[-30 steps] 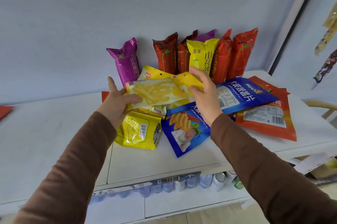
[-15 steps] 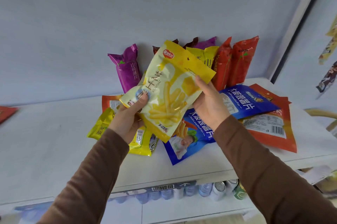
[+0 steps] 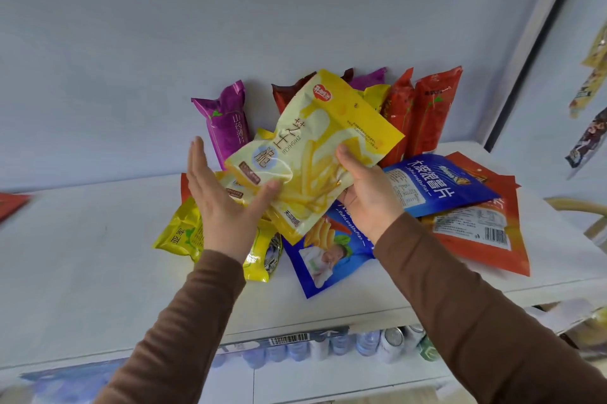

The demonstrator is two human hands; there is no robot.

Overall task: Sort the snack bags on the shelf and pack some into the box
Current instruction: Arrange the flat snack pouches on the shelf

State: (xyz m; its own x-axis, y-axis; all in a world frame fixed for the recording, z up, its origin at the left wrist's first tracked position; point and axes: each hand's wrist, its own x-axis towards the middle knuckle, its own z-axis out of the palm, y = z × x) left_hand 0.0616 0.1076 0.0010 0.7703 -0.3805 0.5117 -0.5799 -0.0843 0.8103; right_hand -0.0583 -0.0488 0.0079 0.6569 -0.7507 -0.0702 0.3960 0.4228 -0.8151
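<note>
Two hands raise pale-yellow plastic fries snack bag above white shelf: right hand grips its edge, thumb over front; left hand flat, fingers straight, thumb touching bag.

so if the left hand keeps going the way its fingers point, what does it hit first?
Probably the purple snack bag leaning on the wall: the open left hand points up and away towards it. Depth is unclear, so it may pass just left and meet the wall.
</note>
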